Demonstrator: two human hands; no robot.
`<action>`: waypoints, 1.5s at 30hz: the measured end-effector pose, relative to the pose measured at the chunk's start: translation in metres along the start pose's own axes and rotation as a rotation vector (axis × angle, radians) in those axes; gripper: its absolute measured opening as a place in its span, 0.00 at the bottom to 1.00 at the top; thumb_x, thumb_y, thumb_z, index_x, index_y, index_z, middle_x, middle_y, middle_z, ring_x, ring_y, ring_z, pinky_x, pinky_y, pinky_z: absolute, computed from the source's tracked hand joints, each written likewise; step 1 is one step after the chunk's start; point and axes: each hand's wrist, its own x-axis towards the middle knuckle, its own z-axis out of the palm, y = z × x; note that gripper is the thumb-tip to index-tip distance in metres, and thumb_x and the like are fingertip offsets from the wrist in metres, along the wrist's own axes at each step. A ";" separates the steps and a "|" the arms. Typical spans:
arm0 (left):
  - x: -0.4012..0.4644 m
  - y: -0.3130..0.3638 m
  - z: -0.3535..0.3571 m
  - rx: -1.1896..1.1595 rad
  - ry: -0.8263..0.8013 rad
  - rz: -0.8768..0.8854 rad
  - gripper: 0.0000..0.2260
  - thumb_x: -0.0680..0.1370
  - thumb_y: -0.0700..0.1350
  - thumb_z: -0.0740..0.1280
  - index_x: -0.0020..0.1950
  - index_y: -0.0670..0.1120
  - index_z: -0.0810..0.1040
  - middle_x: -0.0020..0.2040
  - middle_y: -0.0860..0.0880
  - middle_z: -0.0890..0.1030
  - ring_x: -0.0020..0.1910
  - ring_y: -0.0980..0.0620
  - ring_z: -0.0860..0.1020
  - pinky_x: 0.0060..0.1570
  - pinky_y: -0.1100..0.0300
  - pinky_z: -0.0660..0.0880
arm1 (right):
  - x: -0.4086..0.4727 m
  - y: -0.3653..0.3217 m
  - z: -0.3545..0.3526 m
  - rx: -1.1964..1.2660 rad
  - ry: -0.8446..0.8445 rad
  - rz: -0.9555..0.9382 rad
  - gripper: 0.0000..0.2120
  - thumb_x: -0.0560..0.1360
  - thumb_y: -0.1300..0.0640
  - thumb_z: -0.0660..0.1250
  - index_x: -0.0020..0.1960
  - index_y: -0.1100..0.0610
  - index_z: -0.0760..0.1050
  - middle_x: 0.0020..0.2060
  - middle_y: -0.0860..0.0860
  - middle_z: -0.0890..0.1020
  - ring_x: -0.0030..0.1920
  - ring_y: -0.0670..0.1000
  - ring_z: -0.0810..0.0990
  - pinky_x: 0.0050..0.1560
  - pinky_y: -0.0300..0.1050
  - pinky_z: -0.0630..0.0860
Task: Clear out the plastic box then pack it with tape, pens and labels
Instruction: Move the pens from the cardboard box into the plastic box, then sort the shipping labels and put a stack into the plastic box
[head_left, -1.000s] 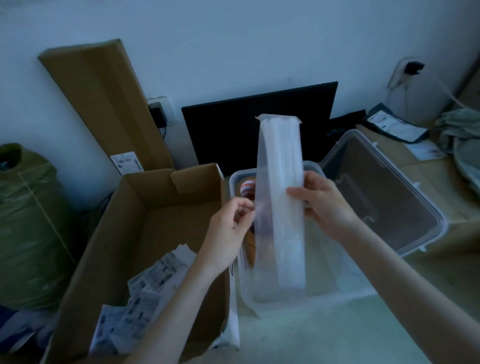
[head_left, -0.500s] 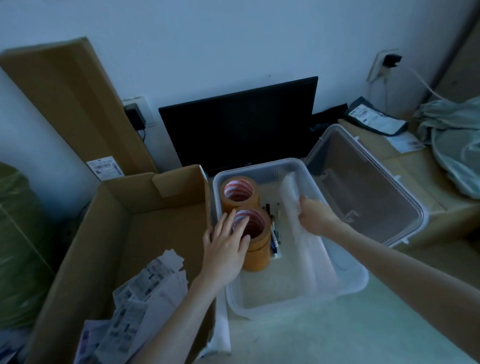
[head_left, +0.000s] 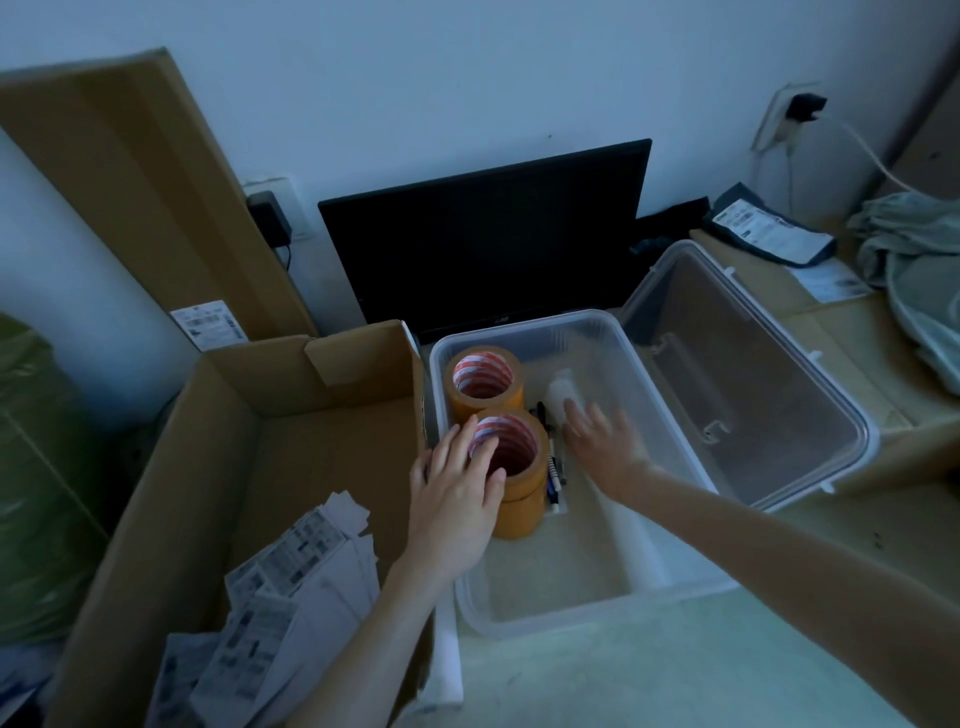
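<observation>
The clear plastic box (head_left: 597, 613) sits on the floor in front of me. Two stacks of brown tape rolls stand in its left side, the far stack (head_left: 485, 384) and the near stack (head_left: 519, 478). Several pens (head_left: 555, 470) lie beside the near stack. A long white packet (head_left: 631, 540) lies lengthwise in the box. My left hand (head_left: 454, 499) rests open against the near tape stack. My right hand (head_left: 602, 441) is blurred, fingers spread, over the packet's far end, holding nothing.
The box's clear lid (head_left: 737, 395) leans at the right. An open cardboard box (head_left: 249, 452) with printed labels (head_left: 280, 603) stands at the left. A black monitor (head_left: 483, 234) leans on the wall behind. Flat cardboard (head_left: 135, 182) and a green bag (head_left: 31, 467) are at the far left.
The long white packet, held upright in both hands a second ago, now lies in the box. My right hand has let go of it; my left hand moved onto the near tape stack.
</observation>
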 end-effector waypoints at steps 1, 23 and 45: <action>0.000 0.000 0.000 -0.005 0.003 0.002 0.21 0.83 0.55 0.47 0.76 0.55 0.58 0.78 0.55 0.50 0.77 0.56 0.45 0.73 0.53 0.44 | 0.001 0.002 0.004 -0.137 -0.028 -0.045 0.34 0.79 0.55 0.62 0.78 0.56 0.48 0.78 0.58 0.44 0.77 0.62 0.46 0.73 0.62 0.50; -0.023 -0.017 -0.034 -0.637 0.272 -0.030 0.10 0.81 0.42 0.60 0.61 0.49 0.75 0.56 0.56 0.77 0.55 0.66 0.74 0.54 0.72 0.72 | -0.065 0.029 -0.076 0.405 0.395 -0.034 0.16 0.79 0.55 0.58 0.66 0.56 0.69 0.61 0.53 0.75 0.63 0.56 0.72 0.64 0.50 0.66; -0.114 -0.166 -0.039 -0.400 -0.156 -0.472 0.11 0.81 0.47 0.62 0.62 0.48 0.73 0.57 0.48 0.77 0.54 0.50 0.76 0.49 0.57 0.73 | -0.113 -0.155 -0.122 1.415 0.306 -0.343 0.11 0.77 0.64 0.64 0.58 0.56 0.76 0.44 0.44 0.81 0.46 0.44 0.81 0.48 0.37 0.78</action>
